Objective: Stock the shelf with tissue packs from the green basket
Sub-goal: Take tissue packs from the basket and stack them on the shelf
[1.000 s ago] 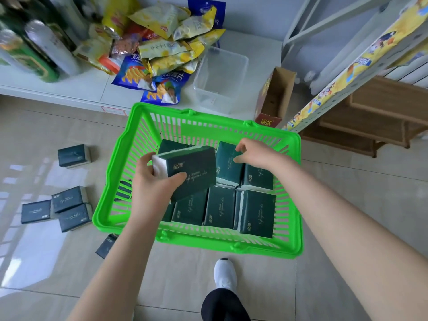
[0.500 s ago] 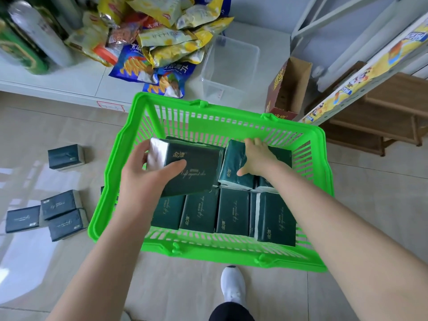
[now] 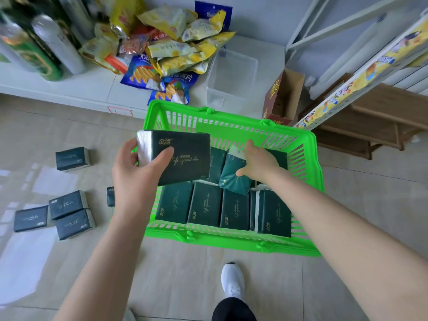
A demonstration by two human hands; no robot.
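Observation:
A green plastic basket (image 3: 310,158) stands on the tiled floor with several dark green tissue packs (image 3: 203,207) lying in rows inside it. My left hand (image 3: 136,172) grips one dark green tissue pack (image 3: 185,156) above the basket's left rim, thumb on its printed face. Inside the basket, my right hand (image 3: 259,163) grips a second tissue pack (image 3: 234,177), which is tilted up out of the back row. The low white shelf (image 3: 92,91) runs along the top left, just beyond the basket.
Several tissue packs (image 3: 69,212) lie loose on the floor at left. Snack bags (image 3: 176,49), bottles (image 3: 55,42), a clear plastic bin (image 3: 229,77) and an open brown carton (image 3: 282,98) sit on the shelf. A metal rack (image 3: 361,72) and wooden frame stand at right. My white shoe (image 3: 232,281) is below the basket.
My left hand has raised its pack higher and to the left of the basket. My right hand has closed on a back-row pack and tilted it up.

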